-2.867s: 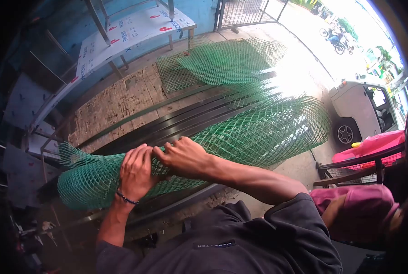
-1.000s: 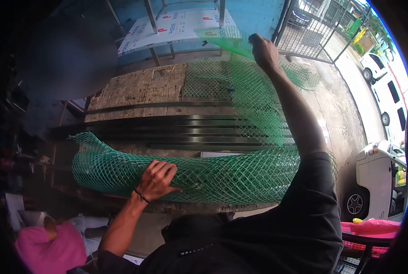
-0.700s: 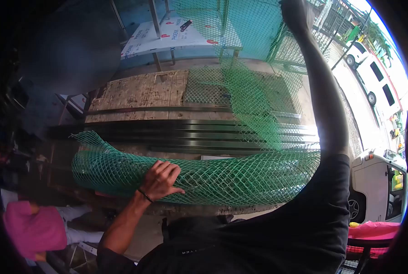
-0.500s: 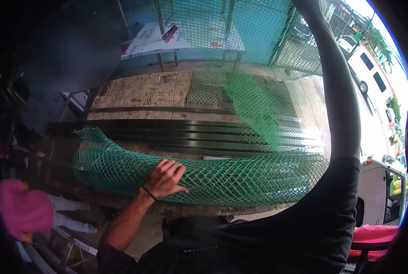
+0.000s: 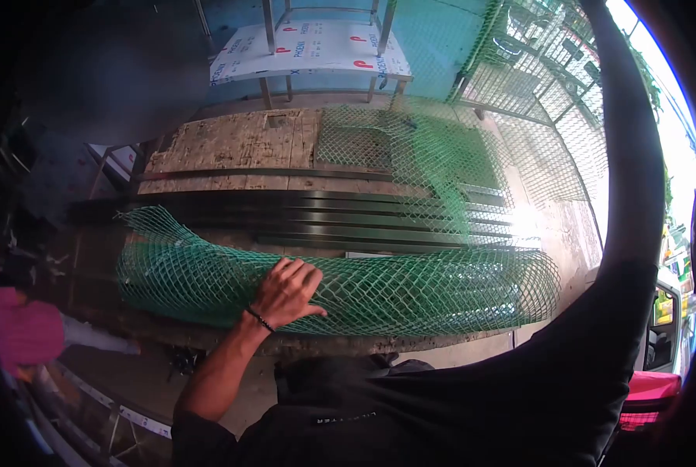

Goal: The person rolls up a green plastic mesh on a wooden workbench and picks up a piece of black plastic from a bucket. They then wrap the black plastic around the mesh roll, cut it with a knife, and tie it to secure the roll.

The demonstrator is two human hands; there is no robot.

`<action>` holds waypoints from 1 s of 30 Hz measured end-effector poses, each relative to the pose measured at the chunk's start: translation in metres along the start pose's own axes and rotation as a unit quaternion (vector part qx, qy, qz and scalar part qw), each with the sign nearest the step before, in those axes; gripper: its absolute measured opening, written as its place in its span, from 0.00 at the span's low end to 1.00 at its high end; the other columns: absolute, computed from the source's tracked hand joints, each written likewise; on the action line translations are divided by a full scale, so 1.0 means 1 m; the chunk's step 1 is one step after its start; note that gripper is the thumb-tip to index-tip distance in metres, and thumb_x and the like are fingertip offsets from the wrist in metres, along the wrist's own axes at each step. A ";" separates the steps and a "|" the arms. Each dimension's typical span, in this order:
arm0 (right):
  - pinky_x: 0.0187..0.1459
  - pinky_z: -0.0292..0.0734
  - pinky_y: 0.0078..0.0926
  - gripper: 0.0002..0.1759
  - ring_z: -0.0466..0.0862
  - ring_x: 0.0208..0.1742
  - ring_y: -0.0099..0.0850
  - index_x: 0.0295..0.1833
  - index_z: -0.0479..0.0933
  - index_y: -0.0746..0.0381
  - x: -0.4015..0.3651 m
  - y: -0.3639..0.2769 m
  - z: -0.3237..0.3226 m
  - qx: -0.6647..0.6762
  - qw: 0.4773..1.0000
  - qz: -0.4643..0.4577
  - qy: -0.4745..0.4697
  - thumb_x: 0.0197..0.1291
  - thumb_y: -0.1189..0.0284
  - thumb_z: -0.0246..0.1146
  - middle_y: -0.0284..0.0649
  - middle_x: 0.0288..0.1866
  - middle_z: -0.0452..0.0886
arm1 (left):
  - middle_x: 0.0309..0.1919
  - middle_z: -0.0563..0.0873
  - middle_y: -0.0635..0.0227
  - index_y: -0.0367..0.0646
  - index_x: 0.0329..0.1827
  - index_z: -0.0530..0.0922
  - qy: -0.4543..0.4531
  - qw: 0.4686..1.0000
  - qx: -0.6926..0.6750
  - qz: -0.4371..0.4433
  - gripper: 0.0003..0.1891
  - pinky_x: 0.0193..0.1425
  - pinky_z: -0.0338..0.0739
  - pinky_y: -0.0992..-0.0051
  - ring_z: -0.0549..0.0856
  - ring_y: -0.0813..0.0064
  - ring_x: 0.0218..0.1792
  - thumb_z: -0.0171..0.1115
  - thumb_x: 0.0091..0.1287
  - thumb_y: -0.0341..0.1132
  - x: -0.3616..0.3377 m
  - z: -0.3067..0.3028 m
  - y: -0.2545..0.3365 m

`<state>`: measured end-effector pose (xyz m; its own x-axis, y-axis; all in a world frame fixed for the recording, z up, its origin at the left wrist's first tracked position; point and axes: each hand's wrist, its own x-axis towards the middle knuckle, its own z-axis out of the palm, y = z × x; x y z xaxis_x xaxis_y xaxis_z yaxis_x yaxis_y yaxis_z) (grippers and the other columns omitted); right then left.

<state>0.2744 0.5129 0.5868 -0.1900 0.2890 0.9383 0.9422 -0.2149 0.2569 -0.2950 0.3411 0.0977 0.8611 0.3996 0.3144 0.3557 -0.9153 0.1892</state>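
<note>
A roll of green plastic mesh (image 5: pixel 410 292) lies across the front of the worktable. My left hand (image 5: pixel 289 292) grips its top near the middle, with the fingers curled over the mesh and the thumb out to the side. From the roll, a loose sheet of the mesh (image 5: pixel 457 156) stretches up and away, blurred in places. My right arm (image 5: pixel 632 156) reaches high along the right edge. My right hand lies beyond the frame, so what it holds is hidden.
Several long metal bars (image 5: pixel 301 210) lie behind the roll on the worn wooden tabletop (image 5: pixel 231 144). A metal-framed table (image 5: pixel 317 50) with a printed white sheet stands further back. A person in a pink top (image 5: pixel 25 327) is at lower left. A vehicle (image 5: pixel 663 335) stands at right.
My right arm has swung outward to the right, and the loose mesh spreads further that way. The left hand keeps its grip on the roll. A red item no longer shows on the back table.
</note>
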 end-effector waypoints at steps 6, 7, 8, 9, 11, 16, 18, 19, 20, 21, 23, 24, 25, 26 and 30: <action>0.35 0.80 0.52 0.14 0.86 0.35 0.47 0.45 0.77 0.66 0.023 0.025 -0.080 0.112 0.989 0.070 -0.063 0.66 0.65 0.62 0.46 0.36 0.82 | 0.45 0.86 0.61 0.36 0.46 0.81 -0.009 1.000 -0.011 -0.001 0.39 0.57 0.79 0.61 0.86 0.60 0.49 0.86 0.36 0.55 0.001 -0.001 -0.002; 0.35 0.80 0.53 0.15 0.86 0.36 0.48 0.45 0.77 0.67 0.023 0.023 -0.099 0.143 0.984 0.079 -0.071 0.66 0.64 0.63 0.46 0.37 0.82 | 0.45 0.86 0.61 0.36 0.46 0.81 -0.011 1.000 -0.011 -0.003 0.40 0.58 0.79 0.61 0.86 0.60 0.49 0.86 0.36 0.56 0.000 0.002 -0.002; 0.36 0.80 0.54 0.17 0.86 0.36 0.48 0.46 0.78 0.67 0.026 0.021 -0.111 0.172 0.978 0.087 -0.078 0.65 0.62 0.63 0.47 0.38 0.83 | 0.45 0.86 0.61 0.36 0.46 0.81 -0.011 1.000 -0.013 0.001 0.40 0.58 0.79 0.61 0.86 0.60 0.49 0.86 0.36 0.56 0.000 0.002 -0.002; 0.36 0.80 0.55 0.18 0.86 0.36 0.49 0.46 0.78 0.68 0.029 0.019 -0.121 0.201 0.971 0.094 -0.086 0.65 0.61 0.63 0.47 0.38 0.83 | 0.44 0.86 0.61 0.36 0.46 0.81 -0.006 1.000 -0.009 0.001 0.40 0.58 0.79 0.61 0.85 0.60 0.49 0.86 0.37 0.57 0.001 0.001 -0.001; 0.36 0.81 0.57 0.21 0.87 0.37 0.50 0.46 0.79 0.69 0.030 0.015 -0.142 0.262 0.953 0.108 -0.106 0.65 0.59 0.64 0.48 0.40 0.84 | 0.44 0.86 0.61 0.37 0.47 0.81 -0.003 1.000 -0.005 0.007 0.40 0.58 0.79 0.60 0.85 0.60 0.49 0.86 0.37 0.57 0.001 0.001 -0.001; 0.38 0.82 0.62 0.28 0.88 0.39 0.54 0.47 0.80 0.71 0.013 0.006 -0.163 0.404 0.885 0.141 -0.184 0.63 0.52 0.65 0.49 0.43 0.86 | 0.43 0.86 0.60 0.37 0.48 0.80 -0.025 1.000 -0.002 -0.003 0.41 0.57 0.79 0.59 0.85 0.60 0.49 0.86 0.38 0.59 0.000 0.005 -0.003; 0.38 0.83 0.64 0.31 0.89 0.40 0.55 0.47 0.81 0.72 -0.012 0.000 -0.146 0.479 0.830 0.144 -0.245 0.63 0.50 0.66 0.50 0.45 0.87 | 0.43 0.86 0.60 0.37 0.47 0.80 -0.020 1.000 -0.002 0.000 0.41 0.58 0.79 0.59 0.85 0.60 0.49 0.86 0.38 0.59 0.000 0.007 -0.004; 0.40 0.84 0.63 0.29 0.89 0.43 0.54 0.49 0.81 0.71 -0.027 -0.010 -0.129 0.386 0.871 0.164 -0.256 0.66 0.50 0.64 0.50 0.46 0.87 | 0.43 0.86 0.60 0.37 0.47 0.80 -0.017 1.000 -0.004 -0.004 0.41 0.58 0.79 0.59 0.85 0.60 0.49 0.86 0.38 0.59 -0.001 0.007 -0.003; 0.42 0.85 0.62 0.28 0.89 0.45 0.52 0.50 0.81 0.70 -0.053 -0.026 -0.103 0.290 0.902 0.181 -0.263 0.68 0.51 0.62 0.50 0.46 0.86 | 0.43 0.86 0.60 0.37 0.47 0.80 -0.014 1.000 -0.002 -0.006 0.41 0.58 0.79 0.59 0.85 0.60 0.49 0.86 0.38 0.59 -0.002 0.006 -0.003; 0.51 0.86 0.57 0.28 0.87 0.52 0.52 0.54 0.80 0.71 -0.076 -0.043 -0.097 0.256 0.931 0.048 -0.257 0.73 0.53 0.59 0.52 0.48 0.87 | 0.43 0.86 0.61 0.38 0.46 0.79 -0.014 1.000 -0.008 -0.003 0.39 0.57 0.79 0.60 0.85 0.61 0.49 0.87 0.38 0.56 -0.001 0.004 -0.002; 0.25 0.80 0.30 0.06 0.82 0.25 0.29 0.47 0.76 0.57 -0.115 -0.008 -0.032 0.377 0.882 0.098 -0.266 0.74 0.67 0.64 0.37 0.32 0.81 | 0.42 0.86 0.63 0.39 0.44 0.78 -0.004 1.000 -0.016 0.000 0.36 0.56 0.78 0.62 0.85 0.62 0.48 0.87 0.39 0.53 0.001 0.001 -0.002; 0.27 0.81 0.29 0.07 0.81 0.24 0.29 0.49 0.74 0.57 -0.131 -0.034 -0.026 0.411 0.830 0.244 -0.289 0.76 0.66 0.62 0.37 0.30 0.79 | 0.42 0.86 0.63 0.39 0.44 0.78 -0.001 1.000 -0.014 -0.005 0.36 0.56 0.78 0.62 0.85 0.62 0.48 0.87 0.39 0.53 0.001 0.001 -0.002; 0.28 0.83 0.29 0.07 0.82 0.25 0.30 0.48 0.74 0.57 -0.145 -0.043 -0.019 0.434 0.826 0.222 -0.283 0.77 0.65 0.62 0.39 0.31 0.81 | 0.41 0.86 0.63 0.40 0.44 0.78 0.006 1.000 -0.016 0.000 0.36 0.55 0.78 0.62 0.85 0.62 0.48 0.87 0.39 0.53 0.001 0.001 -0.003; 0.29 0.84 0.29 0.08 0.84 0.25 0.31 0.48 0.73 0.57 -0.154 -0.050 -0.017 0.456 0.821 0.202 -0.277 0.77 0.65 0.61 0.40 0.33 0.83 | 0.41 0.86 0.63 0.40 0.44 0.78 0.011 1.000 -0.020 0.006 0.36 0.55 0.78 0.62 0.85 0.62 0.48 0.87 0.39 0.53 0.001 0.001 -0.003; 0.33 0.89 0.32 0.07 0.91 0.35 0.36 0.50 0.73 0.58 -0.137 -0.083 -0.025 0.580 0.703 0.292 -0.291 0.77 0.67 0.60 0.49 0.44 0.89 | 0.45 0.86 0.62 0.37 0.47 0.81 -0.023 1.000 -0.018 -0.005 0.38 0.57 0.79 0.61 0.85 0.62 0.50 0.87 0.39 0.56 0.000 0.001 -0.002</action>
<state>0.2158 0.4677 0.4425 0.1492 0.8729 0.4646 0.4687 0.3513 -0.8105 -0.2955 0.3425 0.0967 0.8739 0.4049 0.2690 0.3515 -0.9086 0.2258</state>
